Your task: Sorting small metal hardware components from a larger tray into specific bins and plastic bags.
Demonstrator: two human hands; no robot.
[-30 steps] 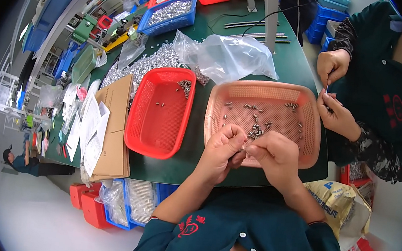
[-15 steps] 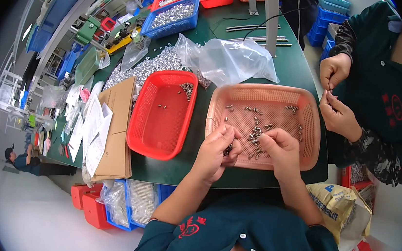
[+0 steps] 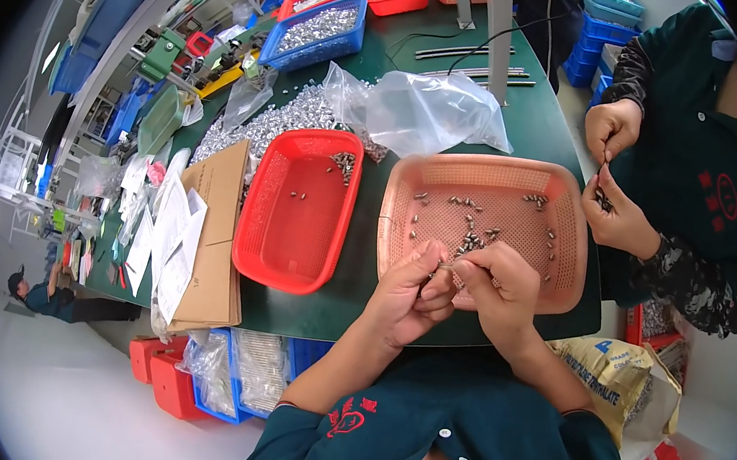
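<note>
Over the near edge of a pink perforated basket (image 3: 403,175), my two hands meet at their fingertips. My left hand (image 3: 415,296) is closed, thumb and forefinger pinching a small metal part (image 3: 447,266) at the tips; its curled fingers hide whatever else lies in the palm. My right hand (image 3: 506,291) is closed as well, its thumb and forefinger at the other end of that part. Just beyond the fingertips lies a loose heap of small metal cylindrical parts (image 3: 472,241) on the basket floor, with others scattered toward its walls.
Left of the pink basket stands a red basket (image 3: 287,248) with a few metal parts. Beyond are a clear plastic bag (image 3: 439,112), a silvery pile of parts (image 3: 285,122) and a blue bin (image 3: 317,36). Cardboard (image 3: 210,240) lies leftmost. A co-worker's hands (image 3: 615,193) work at the right.
My right hand has moved left and a little toward me, from the heap to my left fingertips. The left hand has turned, its fingers now pinching upward. The co-worker's lower hand has opened slightly, showing parts.
</note>
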